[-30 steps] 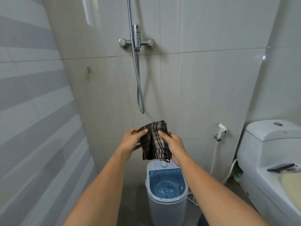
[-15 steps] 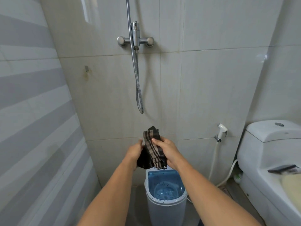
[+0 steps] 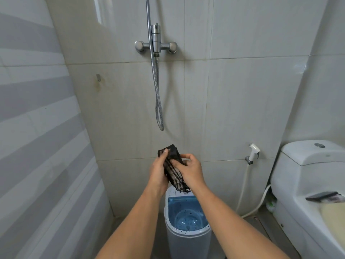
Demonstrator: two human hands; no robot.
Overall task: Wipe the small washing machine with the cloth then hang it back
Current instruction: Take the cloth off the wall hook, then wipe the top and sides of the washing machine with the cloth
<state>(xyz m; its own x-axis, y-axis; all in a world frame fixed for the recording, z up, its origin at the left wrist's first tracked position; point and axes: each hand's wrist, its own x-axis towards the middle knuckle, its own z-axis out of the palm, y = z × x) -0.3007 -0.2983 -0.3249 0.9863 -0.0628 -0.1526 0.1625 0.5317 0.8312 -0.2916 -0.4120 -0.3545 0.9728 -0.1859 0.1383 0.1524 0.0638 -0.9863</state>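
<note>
Both hands, left hand [image 3: 158,173] and right hand [image 3: 189,171], pinch folded dark striped cloth [image 3: 172,168] at 12 o'clock above small grey-blue plastic washing machine [image 3: 187,234]; wiping, rehanging apparently not yet done.

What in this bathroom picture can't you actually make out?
Head view:
- Middle of the cloth: covered by the left hand and right hand.
- Washing machine controls: behind the cloth and hands.
- Dark object on the toilet: cut off by the right edge.
</note>
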